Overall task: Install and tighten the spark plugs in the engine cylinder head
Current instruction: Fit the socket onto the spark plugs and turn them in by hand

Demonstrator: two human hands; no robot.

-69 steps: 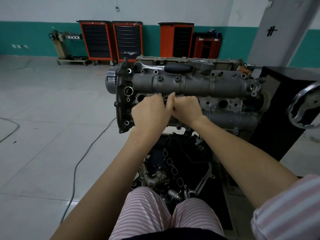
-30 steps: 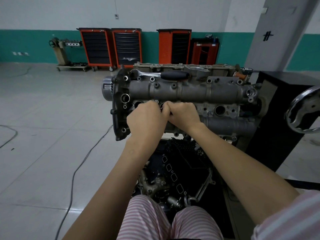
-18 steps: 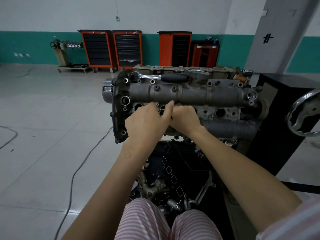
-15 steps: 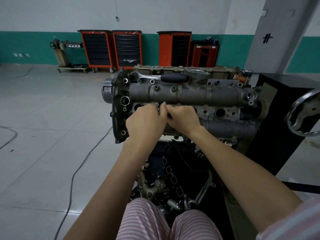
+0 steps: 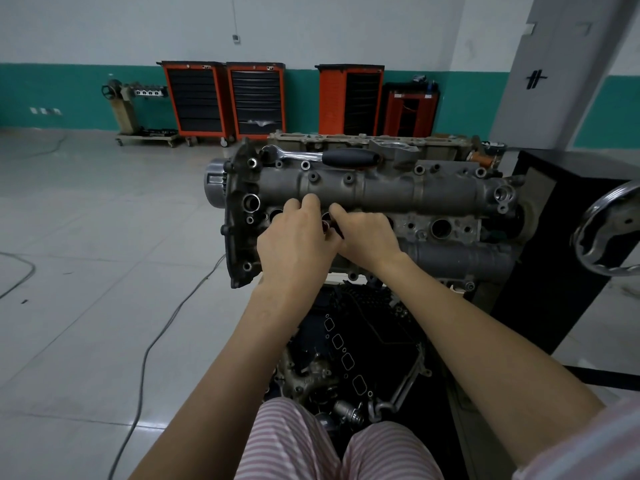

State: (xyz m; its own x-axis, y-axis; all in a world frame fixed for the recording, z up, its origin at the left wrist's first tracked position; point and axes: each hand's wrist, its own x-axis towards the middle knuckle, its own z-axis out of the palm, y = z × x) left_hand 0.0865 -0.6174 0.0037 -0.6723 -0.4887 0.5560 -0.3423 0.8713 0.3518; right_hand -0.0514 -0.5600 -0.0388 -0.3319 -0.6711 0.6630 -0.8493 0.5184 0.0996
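Grey engine head (image 5: 388, 194) under my left hand (image 5: 298, 247) and right hand (image 5: 367, 240), fingers of both curled together round a small dark tool (image 5: 333, 227) at one plug hole

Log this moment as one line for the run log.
both hands at second plug hole of cylinder head | gripped item unclear | ratchet idle on top

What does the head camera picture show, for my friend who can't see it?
Two bare hands, left and right, meet at a round hole in a grey metal engine cylinder head, fingers curled around something small and dark. A chrome ratchet wrench with a black handle lies on top.
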